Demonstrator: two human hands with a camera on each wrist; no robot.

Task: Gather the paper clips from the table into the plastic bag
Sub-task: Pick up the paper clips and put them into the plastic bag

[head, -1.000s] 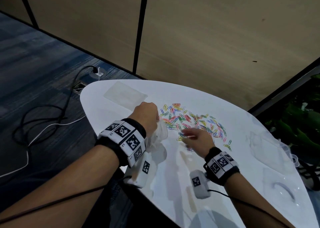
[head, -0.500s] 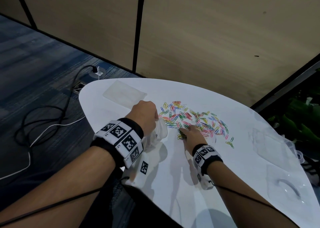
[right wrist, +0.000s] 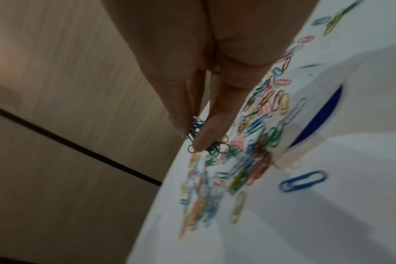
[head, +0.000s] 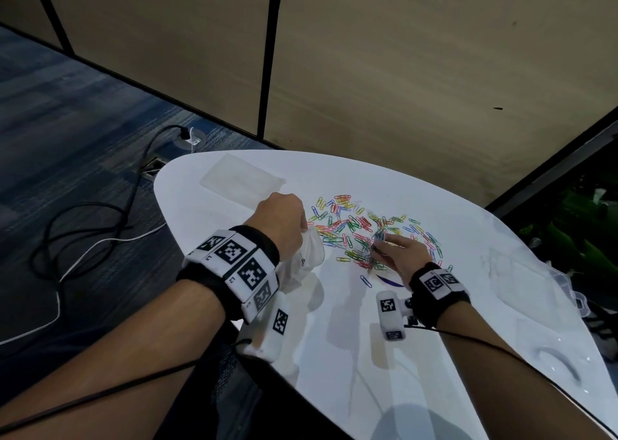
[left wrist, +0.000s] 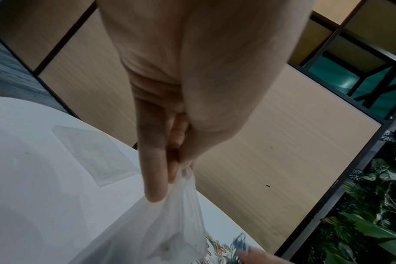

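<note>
Many coloured paper clips [head: 364, 232] lie scattered on the white table [head: 368, 356]. My left hand [head: 284, 219] pinches the rim of a thin clear plastic bag [head: 309, 252], [left wrist: 170, 232], which hangs below the fingers just left of the pile. My right hand [head: 398, 252] sits on the near side of the pile, thumb and fingers pinching a small bunch of dark clips [right wrist: 196, 128] lifted a little above the table. One blue clip [right wrist: 303, 181], [head: 366, 281] lies apart nearer to me.
A flat clear bag [head: 240, 179] lies at the table's far left. Clear plastic boxes [head: 521, 282] sit at the right edge. Cables [head: 83, 239] trail on the carpet to the left. A panel wall stands behind, plants to the right.
My right hand has closed on a bunch of clips and raised it off the pile, drawing slightly back toward me. The left hand keeps its hold on the bag in place.
</note>
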